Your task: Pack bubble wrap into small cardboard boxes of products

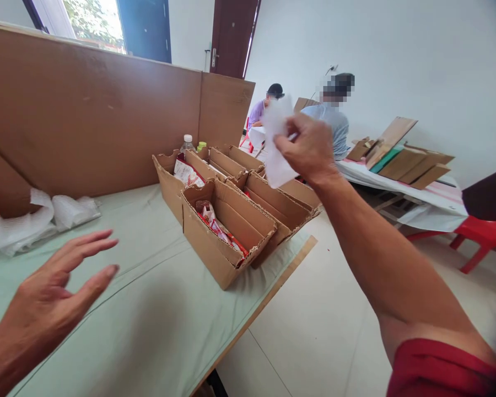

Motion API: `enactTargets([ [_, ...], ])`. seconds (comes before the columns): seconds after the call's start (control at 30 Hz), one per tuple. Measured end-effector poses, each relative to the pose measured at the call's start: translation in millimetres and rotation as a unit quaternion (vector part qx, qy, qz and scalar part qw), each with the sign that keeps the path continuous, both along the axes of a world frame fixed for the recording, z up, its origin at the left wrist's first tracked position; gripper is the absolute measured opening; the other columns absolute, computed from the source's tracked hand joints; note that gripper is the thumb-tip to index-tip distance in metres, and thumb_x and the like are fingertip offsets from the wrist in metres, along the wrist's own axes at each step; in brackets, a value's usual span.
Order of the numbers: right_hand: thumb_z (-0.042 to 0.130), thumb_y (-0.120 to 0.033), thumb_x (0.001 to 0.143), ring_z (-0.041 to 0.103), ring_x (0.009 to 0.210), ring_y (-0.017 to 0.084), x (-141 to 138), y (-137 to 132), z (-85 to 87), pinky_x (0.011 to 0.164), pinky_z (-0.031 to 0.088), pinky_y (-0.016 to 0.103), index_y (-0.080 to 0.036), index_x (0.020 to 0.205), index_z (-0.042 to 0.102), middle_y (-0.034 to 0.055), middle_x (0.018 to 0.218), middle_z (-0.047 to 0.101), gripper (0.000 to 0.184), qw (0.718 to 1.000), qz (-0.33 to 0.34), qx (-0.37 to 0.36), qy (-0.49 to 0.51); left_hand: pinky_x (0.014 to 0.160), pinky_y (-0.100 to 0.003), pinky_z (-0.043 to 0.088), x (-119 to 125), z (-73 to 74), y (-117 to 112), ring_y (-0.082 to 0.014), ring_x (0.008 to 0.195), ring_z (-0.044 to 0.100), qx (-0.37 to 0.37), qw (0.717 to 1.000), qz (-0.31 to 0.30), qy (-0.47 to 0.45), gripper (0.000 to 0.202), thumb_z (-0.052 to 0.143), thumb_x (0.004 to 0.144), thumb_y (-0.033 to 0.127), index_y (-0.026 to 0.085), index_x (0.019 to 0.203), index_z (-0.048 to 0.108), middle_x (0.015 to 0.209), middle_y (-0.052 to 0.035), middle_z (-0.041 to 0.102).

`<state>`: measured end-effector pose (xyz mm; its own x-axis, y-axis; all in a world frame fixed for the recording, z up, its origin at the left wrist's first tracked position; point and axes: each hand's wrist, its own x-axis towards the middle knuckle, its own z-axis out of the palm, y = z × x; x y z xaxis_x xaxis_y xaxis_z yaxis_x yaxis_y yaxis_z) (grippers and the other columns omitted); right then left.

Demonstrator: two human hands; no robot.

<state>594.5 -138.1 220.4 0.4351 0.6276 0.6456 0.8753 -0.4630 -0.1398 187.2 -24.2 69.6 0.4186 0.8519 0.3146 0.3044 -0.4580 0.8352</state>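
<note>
My right hand (pixel 308 148) is raised above the far end of the cardboard boxes, fingers pinched on a white translucent plastic bag (pixel 278 144) that hangs down from it. My left hand (pixel 62 286) hovers open over the pale green tabletop (pixel 157 325) at the lower left, fingers spread, holding nothing. Between the hands stand several open cardboard boxes (pixel 227 234); the nearest holds red-and-white packets (pixel 219 226), and another packet (pixel 188 173) sits in the box behind it.
A tall brown cardboard partition (pixel 86 110) walls the table's far side. Crumpled white wrap (pixel 37 218) lies at the left. A bottle (pixel 187 143) stands behind the boxes. Two people sit at another table (pixel 397 182) with cardboard pieces; a red stool (pixel 479 234) is at right.
</note>
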Motion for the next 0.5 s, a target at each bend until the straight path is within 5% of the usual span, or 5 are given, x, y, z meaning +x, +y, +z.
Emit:
enactTargets([
  [0.13, 0.060, -0.038, 0.095, 0.064, 0.085, 0.017, -112.9, 18.6, -7.2, 0.079, 0.051, 0.030, -0.019, 0.106, 0.071, 0.0037, 0.094, 0.071, 0.024, 0.943, 0.322, -0.033, 0.080, 0.105, -0.043, 0.051, 70.2, 26.6, -42.1, -0.0299, 0.126, 0.061, -0.154, 0.958, -0.149, -0.188, 0.087, 0.087, 0.066, 0.045, 0.036, 0.146, 0.051, 0.145, -0.0034, 0.062],
  [0.23, 0.061, -0.050, 0.094, 0.062, 0.077, 0.013, -124.8, 45.7, -25.1, 0.075, 0.051, 0.026, -0.019, 0.104, 0.071, 0.0015, 0.087, 0.070, 0.034, 0.885, 0.433, -0.071, 0.157, 0.082, -0.035, 0.059, 96.6, 22.6, -46.1, -0.0252, 0.098, 0.069, -0.291, 0.906, -0.120, -0.282, 0.041, 0.081, 0.070, 0.039, 0.021, 0.106, 0.071, 0.101, -0.0059, 0.075],
  [0.37, 0.051, -0.041, 0.099, 0.066, 0.083, 0.015, -19.2, 89.6, -30.8, 0.076, 0.054, 0.026, -0.015, 0.112, 0.072, 0.0083, 0.101, 0.073, 0.036, 0.955, 0.249, -0.020, 0.157, 0.064, -0.024, 0.055, 75.1, -13.0, -23.5, -0.0179, 0.077, 0.067, -0.405, 0.868, 0.013, -0.288, 0.023, 0.082, 0.057, 0.024, 0.019, 0.069, 0.064, 0.071, 0.0006, 0.068],
  [0.43, 0.049, -0.027, 0.095, 0.068, 0.096, 0.021, 42.4, 105.8, -33.3, 0.083, 0.054, 0.028, -0.010, 0.120, 0.071, 0.0128, 0.112, 0.074, 0.037, 0.982, 0.084, -0.128, 0.111, 0.061, -0.021, 0.055, 50.5, -37.7, -12.7, -0.0160, 0.076, 0.067, -0.440, 0.856, 0.058, -0.267, 0.026, 0.082, 0.056, 0.020, 0.019, 0.075, 0.065, 0.079, 0.0014, 0.071],
  [0.5, 0.053, -0.020, 0.089, 0.068, 0.106, 0.023, 85.8, 115.3, -40.6, 0.090, 0.052, 0.028, -0.010, 0.125, 0.071, 0.0121, 0.117, 0.074, 0.042, 0.964, 0.005, -0.249, 0.095, 0.061, -0.020, 0.057, 26.4, -60.9, -6.2, -0.0154, 0.075, 0.068, -0.471, 0.846, 0.109, -0.225, 0.027, 0.081, 0.058, 0.017, 0.020, 0.079, 0.064, 0.083, 0.0014, 0.073],
])
